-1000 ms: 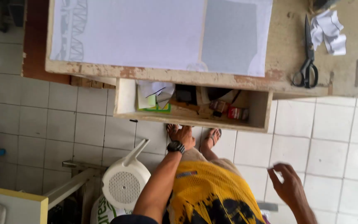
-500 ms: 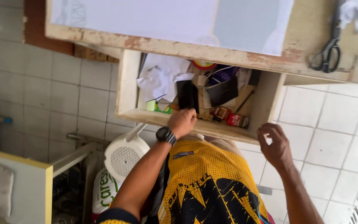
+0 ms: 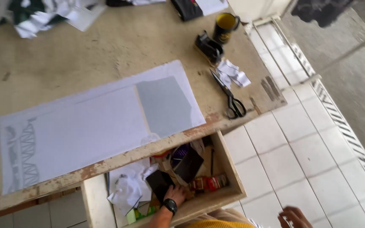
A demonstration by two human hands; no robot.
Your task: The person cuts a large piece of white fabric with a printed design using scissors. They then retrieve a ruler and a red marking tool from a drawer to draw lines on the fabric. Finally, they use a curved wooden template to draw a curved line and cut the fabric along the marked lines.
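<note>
The left hand (image 3: pixel 175 195) gripped a flat black case (image 3: pixel 159 183) in the open drawer (image 3: pixel 229 169) — stiff, light, probably slick. Its near edge looked the best hold. The right hand (image 3: pixel 294 217), outside the drawer, hung loosely open — empty.

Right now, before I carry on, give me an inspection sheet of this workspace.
Surface: worn beige wooden table, paint chipped along the front edge.
Job's things: open wooden drawer; flat black rectangular object inside it.
Clutter: large white paper sheet, black-handled scissors, black tape dispenser, black and yellow mug, crumpled paper scraps.
Grippers: left hand, wearing a black wristwatch, on the black object; right hand free.
Cables: nothing seen.
Surroundings: white tiled floor.
</note>
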